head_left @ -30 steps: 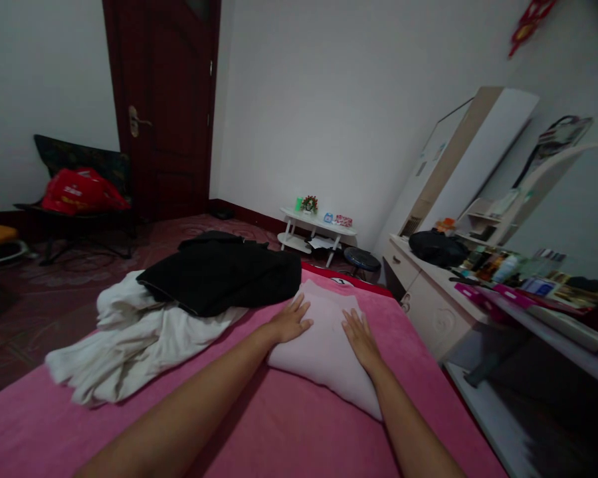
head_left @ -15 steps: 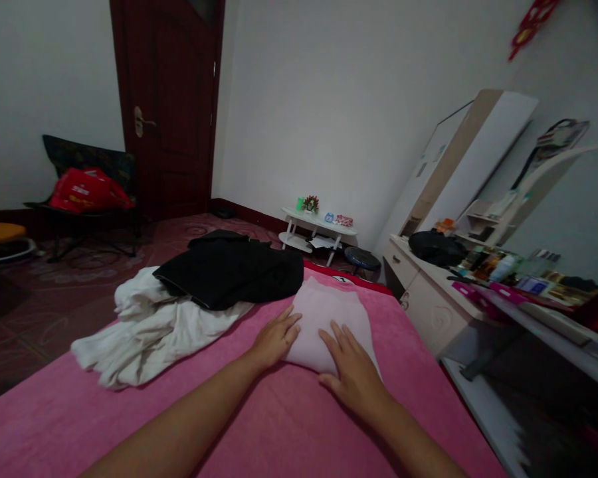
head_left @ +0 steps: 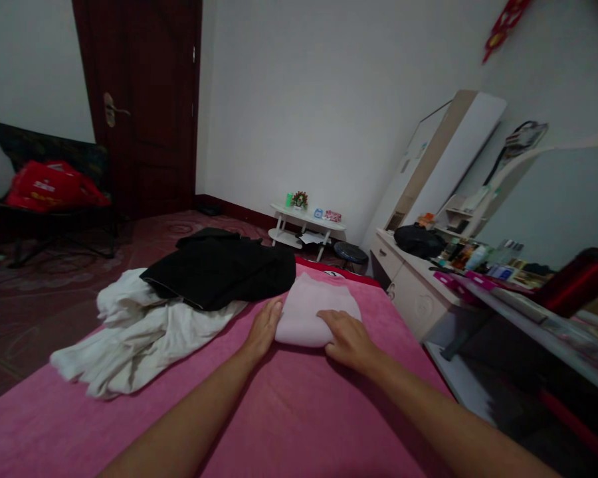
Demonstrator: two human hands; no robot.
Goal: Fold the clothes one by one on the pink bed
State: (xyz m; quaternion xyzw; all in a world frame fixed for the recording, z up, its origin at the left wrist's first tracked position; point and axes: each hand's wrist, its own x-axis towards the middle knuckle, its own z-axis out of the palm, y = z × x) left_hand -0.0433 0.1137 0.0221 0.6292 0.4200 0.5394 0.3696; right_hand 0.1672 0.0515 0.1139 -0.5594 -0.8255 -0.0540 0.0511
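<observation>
A pale pink piece of folded clothing (head_left: 313,302) lies on the pink bed cover (head_left: 299,425), its near edge thick and rounded; the exact kind of garment does not show. Against its left edge rests my left hand (head_left: 264,328), fingers stretched out and close together. My right hand (head_left: 351,338) grips the near right part, fingers bent over the top and thumb at the front edge. To the left, a black garment (head_left: 224,269) lies heaped on a crumpled white garment (head_left: 154,345).
A dressing table (head_left: 418,282) with bottles and a black bag (head_left: 418,240) stands along the right. Beyond the bed are a small white table (head_left: 306,216) and a round stool (head_left: 351,252). At the left, a folding chair (head_left: 50,143) holds a red bag (head_left: 52,187).
The pale pink clothing has become shorter, its near part folded away from me. My right hand has gone from lying flat to gripping it. The view has turned slightly right.
</observation>
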